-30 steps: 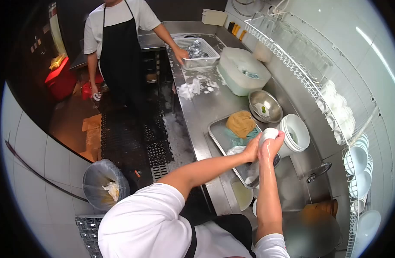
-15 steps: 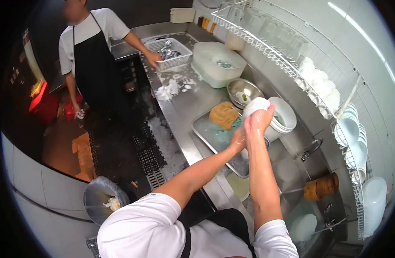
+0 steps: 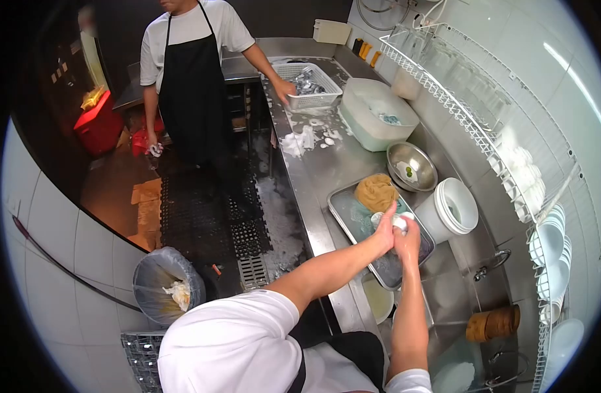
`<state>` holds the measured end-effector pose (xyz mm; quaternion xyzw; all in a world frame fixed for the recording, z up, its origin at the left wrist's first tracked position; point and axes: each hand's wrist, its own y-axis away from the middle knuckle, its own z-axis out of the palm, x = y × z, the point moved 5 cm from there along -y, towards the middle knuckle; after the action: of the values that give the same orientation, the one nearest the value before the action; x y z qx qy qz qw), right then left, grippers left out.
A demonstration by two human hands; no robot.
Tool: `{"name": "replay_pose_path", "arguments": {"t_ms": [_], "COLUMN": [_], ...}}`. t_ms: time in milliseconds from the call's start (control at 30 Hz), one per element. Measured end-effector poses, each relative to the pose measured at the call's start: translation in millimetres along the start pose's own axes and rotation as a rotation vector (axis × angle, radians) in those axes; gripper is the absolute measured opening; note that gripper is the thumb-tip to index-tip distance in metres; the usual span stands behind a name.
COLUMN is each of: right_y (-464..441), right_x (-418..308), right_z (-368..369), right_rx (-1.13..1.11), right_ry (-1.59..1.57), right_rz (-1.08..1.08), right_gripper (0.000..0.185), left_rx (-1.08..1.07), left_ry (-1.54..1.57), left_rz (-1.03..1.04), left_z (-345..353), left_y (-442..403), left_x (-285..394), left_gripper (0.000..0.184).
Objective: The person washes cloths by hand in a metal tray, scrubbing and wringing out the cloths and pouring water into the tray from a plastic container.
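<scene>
My left hand [image 3: 385, 227] and my right hand [image 3: 407, 242] are together over a metal tray [image 3: 341, 219], closed around a small white cup [image 3: 400, 222]. The fingers cover most of the cup, so its full shape is hidden. Both hands look wet. Just beyond them a bunched tan cloth [image 3: 377, 192] lies in the tray, with a bluish-green cloth [image 3: 364, 215] beside it. To the right of my hands stands a white bucket [image 3: 438, 219]. Behind the tray sits a steel bowl [image 3: 426, 169] with small green pieces in it.
A co-worker's hand [image 3: 284, 90] rests on a white basket [image 3: 323, 99] of metal cutlery. Nearby is a translucent tub [image 3: 372, 134]. A wire rack [image 3: 457, 105] with glasses and white dishes runs along the right wall, above a tap [image 3: 493, 265]. A lined bin [image 3: 153, 275] stands left.
My hands have lowered the white cup from beside the bucket to over the tray, and my left hand has come up against it. The camera view has swung left.
</scene>
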<state>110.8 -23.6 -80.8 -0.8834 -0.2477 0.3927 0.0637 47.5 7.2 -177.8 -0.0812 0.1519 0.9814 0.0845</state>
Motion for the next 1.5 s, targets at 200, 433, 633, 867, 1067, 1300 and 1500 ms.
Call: {"name": "replay_pose_path", "arguments": {"t_ms": [200, 433, 633, 867, 1067, 1300, 1500], "right_y": [52, 54, 2, -52, -118, -112, -109], "right_x": [30, 32, -59, 43, 103, 21, -24], "right_z": [-9, 65, 13, 13, 2, -40, -62], "right_rx": [0.181, -0.645, 0.358, -0.032, -0.269, 0.11, 0.357], "right_ry": [-0.803, -2.142, -1.903, -1.651, -1.173, 0.251, -0.047], "right_rz": [0.254, 0.01, 0.127, 0.383, 0.575, 0.017, -0.083], "right_gripper": [0.045, 0.067, 0.037, 0.037, 0.035, 0.03, 0.029], "left_rx": [-0.026, -0.142, -0.179, -0.266, -0.001, 0.416, 0.02], "left_ry": [-0.079, 0.195, 0.228, -0.016, -1.051, -2.303, -1.571], "left_rz": [0.112, 0.115, 0.502, -0.278, -0.162, 0.491, 0.646], "left_z": [8, 71, 133, 92, 69, 61, 51], "left_y": [-18, 22, 119, 49, 37, 36, 41], "left_x": [-1, -51, -79, -59, -30, -1, 18], "left_gripper": [0.023, 0.016, 0.022, 0.014, 0.017, 0.031, 0.054]}}
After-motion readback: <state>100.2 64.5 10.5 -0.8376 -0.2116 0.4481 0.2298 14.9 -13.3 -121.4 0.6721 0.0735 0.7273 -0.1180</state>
